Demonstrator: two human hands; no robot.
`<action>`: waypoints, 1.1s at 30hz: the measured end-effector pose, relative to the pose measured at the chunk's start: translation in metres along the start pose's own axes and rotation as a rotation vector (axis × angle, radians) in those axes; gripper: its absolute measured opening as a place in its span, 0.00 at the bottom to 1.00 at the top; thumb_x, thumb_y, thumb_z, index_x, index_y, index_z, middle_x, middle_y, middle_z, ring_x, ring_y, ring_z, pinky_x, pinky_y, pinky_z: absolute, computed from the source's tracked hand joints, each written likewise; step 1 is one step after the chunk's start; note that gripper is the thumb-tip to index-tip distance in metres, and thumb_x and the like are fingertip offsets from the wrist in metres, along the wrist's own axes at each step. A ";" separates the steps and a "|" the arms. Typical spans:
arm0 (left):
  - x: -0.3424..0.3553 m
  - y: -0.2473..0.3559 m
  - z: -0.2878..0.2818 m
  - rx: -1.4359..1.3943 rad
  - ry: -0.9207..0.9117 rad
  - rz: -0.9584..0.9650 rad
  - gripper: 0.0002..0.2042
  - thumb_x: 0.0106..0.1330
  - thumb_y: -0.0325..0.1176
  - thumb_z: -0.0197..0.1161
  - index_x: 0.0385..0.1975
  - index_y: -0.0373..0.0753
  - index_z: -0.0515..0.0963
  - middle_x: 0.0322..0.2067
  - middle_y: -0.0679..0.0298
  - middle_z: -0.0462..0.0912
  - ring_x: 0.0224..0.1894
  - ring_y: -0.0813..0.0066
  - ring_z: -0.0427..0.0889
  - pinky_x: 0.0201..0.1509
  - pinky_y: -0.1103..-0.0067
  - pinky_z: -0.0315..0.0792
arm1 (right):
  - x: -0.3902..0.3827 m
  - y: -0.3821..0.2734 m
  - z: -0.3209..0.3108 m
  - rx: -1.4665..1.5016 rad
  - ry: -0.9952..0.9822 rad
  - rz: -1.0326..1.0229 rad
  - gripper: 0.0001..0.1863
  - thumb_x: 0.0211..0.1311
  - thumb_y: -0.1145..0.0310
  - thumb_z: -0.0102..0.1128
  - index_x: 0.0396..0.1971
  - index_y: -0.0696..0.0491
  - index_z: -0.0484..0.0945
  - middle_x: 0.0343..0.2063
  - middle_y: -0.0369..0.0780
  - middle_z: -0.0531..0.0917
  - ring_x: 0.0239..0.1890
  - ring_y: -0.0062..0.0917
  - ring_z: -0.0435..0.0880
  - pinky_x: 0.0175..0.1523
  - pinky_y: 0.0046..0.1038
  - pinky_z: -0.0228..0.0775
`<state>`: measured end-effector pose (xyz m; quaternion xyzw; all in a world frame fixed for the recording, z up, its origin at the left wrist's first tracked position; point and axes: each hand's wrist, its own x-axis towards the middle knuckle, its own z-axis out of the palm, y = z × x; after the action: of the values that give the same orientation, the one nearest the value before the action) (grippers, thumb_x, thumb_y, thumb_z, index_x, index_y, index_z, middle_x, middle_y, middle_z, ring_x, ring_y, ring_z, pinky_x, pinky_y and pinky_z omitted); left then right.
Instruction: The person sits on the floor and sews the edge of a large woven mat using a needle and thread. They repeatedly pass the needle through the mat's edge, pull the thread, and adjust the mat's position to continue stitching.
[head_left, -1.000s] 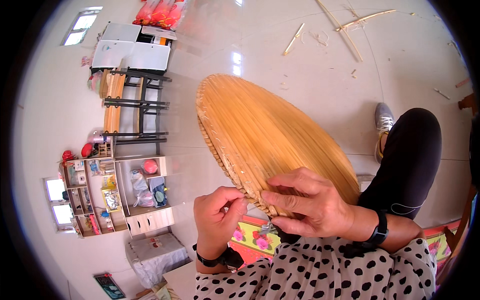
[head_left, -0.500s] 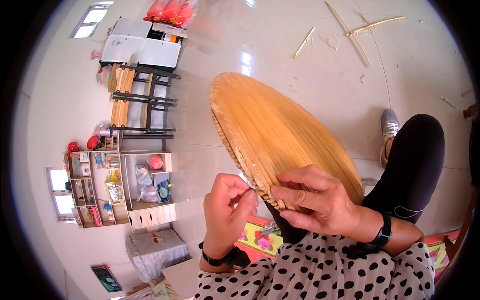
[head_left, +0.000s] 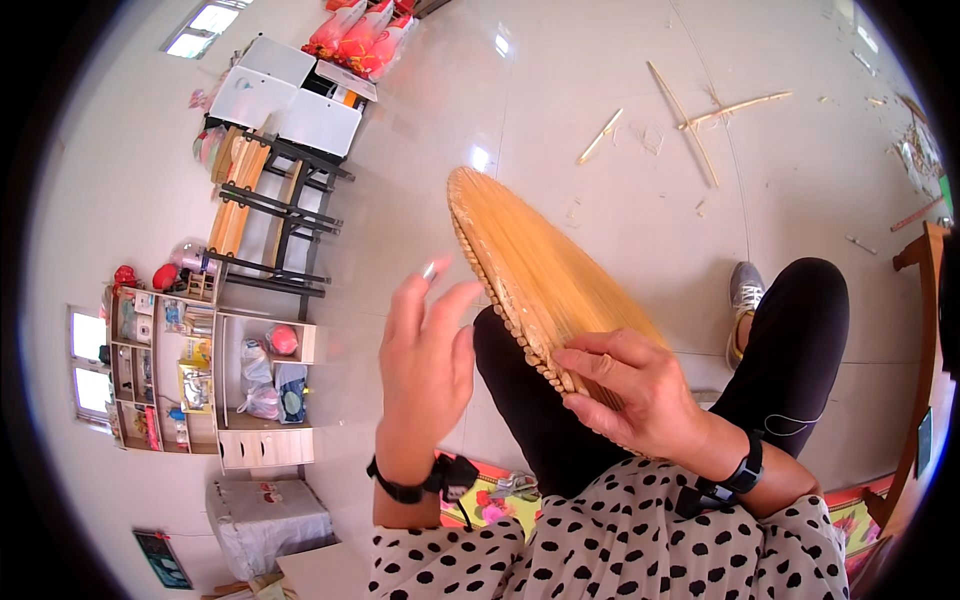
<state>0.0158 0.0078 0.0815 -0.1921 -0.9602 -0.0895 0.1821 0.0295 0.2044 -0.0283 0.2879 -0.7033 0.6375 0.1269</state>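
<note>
A flat, rounded golden panel of straw stalks [head_left: 555, 265] tilts up over my lap, with a row of knobbly stalk ends along its left rim and pale stitching beside it. My right hand [head_left: 635, 390] pinches its near lower end, the thumb below the rim and the fingers across the face. Off the rim to the left, my left hand [head_left: 430, 350] is raised with its fingers apart, not touching the panel. Something small and silvery [head_left: 430, 270] shows at a fingertip of that hand; its kind is too small to tell.
Scissors [head_left: 517, 486] lie on a flowered mat [head_left: 490, 505] by my lap. Loose stalks [head_left: 700, 120] and scraps are scattered on the tiled floor ahead. A wooden piece of furniture [head_left: 930, 330] stands at right, shelves [head_left: 265, 385] and stacked folding tables [head_left: 270, 215] at left.
My left hand has drawn away from the rim, up and to the left, and its fingers have opened. The panel now stands more edge-on, still in my right hand. The whole view has shifted.
</note>
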 end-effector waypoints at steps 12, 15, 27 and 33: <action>0.032 -0.052 0.032 0.019 -0.073 0.400 0.12 0.45 0.29 0.73 0.31 0.45 0.79 0.31 0.70 0.81 0.39 0.70 0.81 0.65 0.56 0.61 | -0.006 -0.027 -0.009 -0.342 0.305 -0.224 0.17 0.45 0.82 0.64 0.39 0.59 0.80 0.34 0.44 0.82 0.33 0.38 0.81 0.37 0.33 0.75; 0.039 -0.053 0.041 -0.076 0.024 0.379 0.14 0.45 0.35 0.75 0.29 0.41 0.79 0.26 0.67 0.80 0.29 0.66 0.80 0.46 0.68 0.73 | -0.006 -0.031 -0.014 -0.337 0.287 -0.258 0.15 0.43 0.85 0.61 0.35 0.59 0.80 0.29 0.43 0.83 0.29 0.36 0.81 0.35 0.30 0.74; 0.008 0.019 0.137 -0.604 0.575 -0.237 0.11 0.49 0.25 0.74 0.28 0.32 0.76 0.24 0.57 0.76 0.23 0.62 0.75 0.28 0.76 0.70 | 0.014 0.012 -0.023 -0.233 0.332 0.207 0.11 0.60 0.75 0.61 0.42 0.61 0.80 0.34 0.43 0.85 0.35 0.24 0.84 0.36 0.23 0.77; -0.023 0.066 0.175 -0.697 0.577 -0.351 0.11 0.51 0.23 0.71 0.31 0.34 0.75 0.26 0.57 0.75 0.27 0.57 0.77 0.31 0.72 0.71 | 0.015 0.019 -0.030 -0.264 0.309 0.364 0.23 0.62 0.70 0.62 0.54 0.63 0.70 0.36 0.42 0.84 0.39 0.21 0.83 0.37 0.23 0.77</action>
<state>0.0065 0.1021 -0.0813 -0.0442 -0.8011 -0.4850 0.3480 0.0015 0.2305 -0.0310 0.0371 -0.7929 0.5888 0.1525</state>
